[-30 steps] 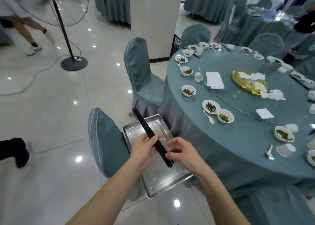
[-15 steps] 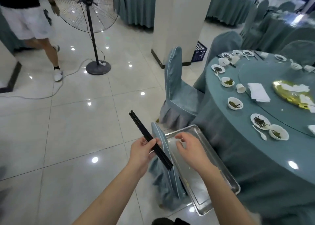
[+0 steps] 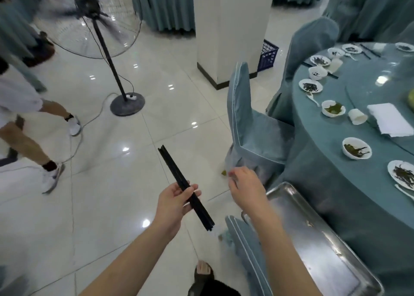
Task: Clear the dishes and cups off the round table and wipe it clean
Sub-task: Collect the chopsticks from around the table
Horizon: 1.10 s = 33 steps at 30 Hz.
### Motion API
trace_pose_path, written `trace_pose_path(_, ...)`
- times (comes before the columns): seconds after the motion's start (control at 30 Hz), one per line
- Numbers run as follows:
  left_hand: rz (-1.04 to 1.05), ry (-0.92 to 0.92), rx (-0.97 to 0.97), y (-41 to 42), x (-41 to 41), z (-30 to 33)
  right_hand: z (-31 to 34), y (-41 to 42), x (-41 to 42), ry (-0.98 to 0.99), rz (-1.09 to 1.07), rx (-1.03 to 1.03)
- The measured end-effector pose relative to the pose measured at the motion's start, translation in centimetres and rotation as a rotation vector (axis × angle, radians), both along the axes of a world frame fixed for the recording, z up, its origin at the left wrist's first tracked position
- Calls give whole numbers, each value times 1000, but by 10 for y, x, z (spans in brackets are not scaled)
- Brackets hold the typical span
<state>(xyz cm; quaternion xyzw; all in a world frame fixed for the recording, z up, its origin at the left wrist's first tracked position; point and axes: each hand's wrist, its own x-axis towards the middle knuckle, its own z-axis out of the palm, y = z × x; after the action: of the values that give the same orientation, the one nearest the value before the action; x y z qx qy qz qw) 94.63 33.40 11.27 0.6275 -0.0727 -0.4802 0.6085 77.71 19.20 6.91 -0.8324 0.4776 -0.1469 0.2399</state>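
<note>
My left hand [image 3: 173, 202] grips a bundle of black chopsticks [image 3: 185, 187] over the tiled floor, tips pointing up and left. To its right, my right hand [image 3: 247, 187] hovers empty with fingers loosely apart, above the near corner of a steel tray [image 3: 318, 242] that rests on a chair. The round table [image 3: 349, 183] with a teal cloth fills the right side. On it stand small white bowls [image 3: 356, 148] and plates [image 3: 310, 85] with dark leftovers, a tipped white cup [image 3: 357, 116] and a folded white napkin [image 3: 391, 119].
A teal-covered chair [image 3: 251, 125] stands between me and the table, another [image 3: 311, 35] behind it. A white pillar [image 3: 228, 27] with a blue crate [image 3: 267, 55] rises ahead. A standing fan [image 3: 107, 49] and its cable are at left, where a person [image 3: 33, 121] walks past.
The view has swung left, away from the table. My right hand has let go of the chopsticks and moved right; the left hand alone holds them. The person at left has walked closer.
</note>
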Motion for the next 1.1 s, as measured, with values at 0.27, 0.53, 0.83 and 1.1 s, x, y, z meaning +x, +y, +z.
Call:
trace_pose_path(0.27, -84, 18, -14, -136, 87, 11, 25, -116, 77, 42, -59, -12)
trace_pose_path(0.53, -225, -23, -18, -295, 177, 5, 18, -242, 153, 47, -193, -47)
trace_pose_path(0.83, -448, -60, -65, -515, 306, 30, 45, -420, 244, 53, -446, -51)
trace_pose_path(1.1, -640, 54, -71, -681, 320, 37, 51, -530, 263, 69, -671, -81)
